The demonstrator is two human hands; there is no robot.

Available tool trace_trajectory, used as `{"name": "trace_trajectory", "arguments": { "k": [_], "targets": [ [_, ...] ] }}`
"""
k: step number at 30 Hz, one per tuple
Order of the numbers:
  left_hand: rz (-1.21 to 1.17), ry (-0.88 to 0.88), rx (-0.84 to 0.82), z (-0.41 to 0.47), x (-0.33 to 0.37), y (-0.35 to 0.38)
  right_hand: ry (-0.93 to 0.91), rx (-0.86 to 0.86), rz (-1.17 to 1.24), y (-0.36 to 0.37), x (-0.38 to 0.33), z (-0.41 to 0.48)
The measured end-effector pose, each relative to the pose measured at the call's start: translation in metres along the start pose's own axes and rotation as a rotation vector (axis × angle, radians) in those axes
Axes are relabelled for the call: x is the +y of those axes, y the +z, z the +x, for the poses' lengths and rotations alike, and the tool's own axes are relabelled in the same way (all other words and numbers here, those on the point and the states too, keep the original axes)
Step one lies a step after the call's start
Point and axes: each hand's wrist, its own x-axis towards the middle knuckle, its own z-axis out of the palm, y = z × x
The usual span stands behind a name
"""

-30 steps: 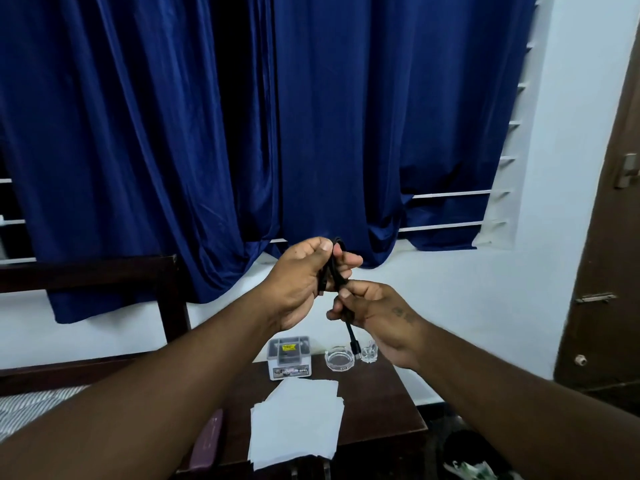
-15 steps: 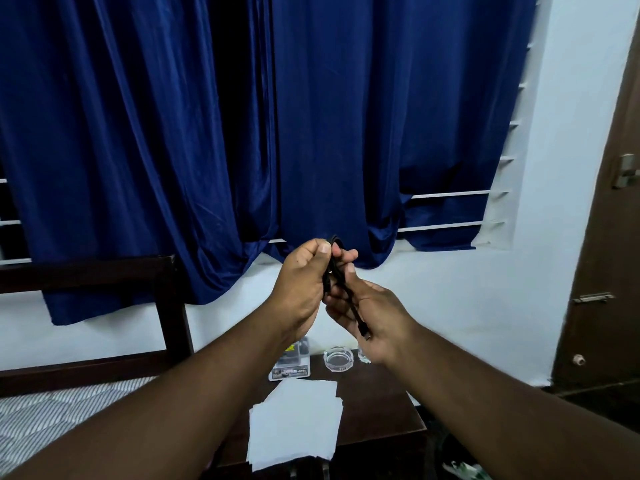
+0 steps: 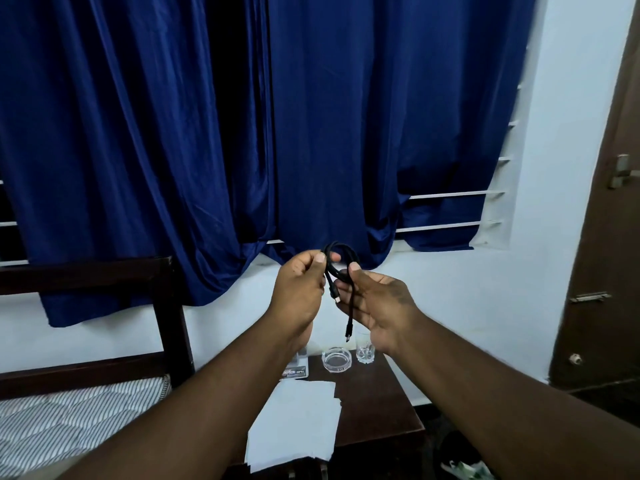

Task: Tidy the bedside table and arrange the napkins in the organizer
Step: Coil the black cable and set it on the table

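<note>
Both my hands are raised in front of the blue curtain, holding a black cable looped at the top. My left hand pinches the loop between thumb and fingers. My right hand pinches the cable's other side with its thumb, and one plug end hangs below it. On the dark wooden bedside table lies a loose stack of white napkins. Behind the napkins, a clear organizer box is mostly hidden by my left forearm.
A round glass ashtray and a small drinking glass stand at the table's back edge. A bed with a striped mattress and dark headboard is on the left. A brown door is on the right.
My hands have drawn slightly apart, opening the cable loop wider. My right hand has turned palm-up and the plug end now hangs free below it. The view has tilted slightly.
</note>
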Motion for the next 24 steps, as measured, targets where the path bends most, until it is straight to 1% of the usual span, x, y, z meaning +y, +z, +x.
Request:
{"name": "trace_trajectory", "arguments": {
  "k": [5, 7, 10, 14, 17, 21, 23, 24],
  "targets": [
    [0.141, -0.112, -0.040, 0.006, 0.000, -0.008, -0.159, 0.098, -0.237, -0.010, 0.007, 0.008],
    [0.266, -0.095, -0.053, 0.008, 0.002, -0.012, -0.215, 0.112, -0.349, -0.014, 0.010, 0.012],
    [0.460, -0.021, -0.071, 0.014, 0.002, -0.018, -0.292, 0.108, -0.479, -0.018, 0.012, 0.016],
    [0.483, -0.018, -0.071, 0.020, 0.001, -0.019, -0.348, 0.083, -0.558, -0.021, 0.011, 0.018],
    [0.489, -0.018, -0.050, 0.022, -0.003, -0.020, -0.327, -0.003, -0.508, -0.027, 0.004, 0.016],
    [0.496, -0.016, -0.024, 0.023, -0.007, -0.025, -0.190, -0.245, -0.449, -0.036, -0.008, 0.011],
    [0.511, -0.015, -0.030, 0.023, -0.008, -0.027, -0.151, -0.281, -0.561, -0.045, -0.013, 0.012],
    [0.519, -0.016, -0.039, 0.023, -0.007, -0.027, -0.180, -0.256, -0.672, -0.048, -0.015, 0.015]
  ]
}}
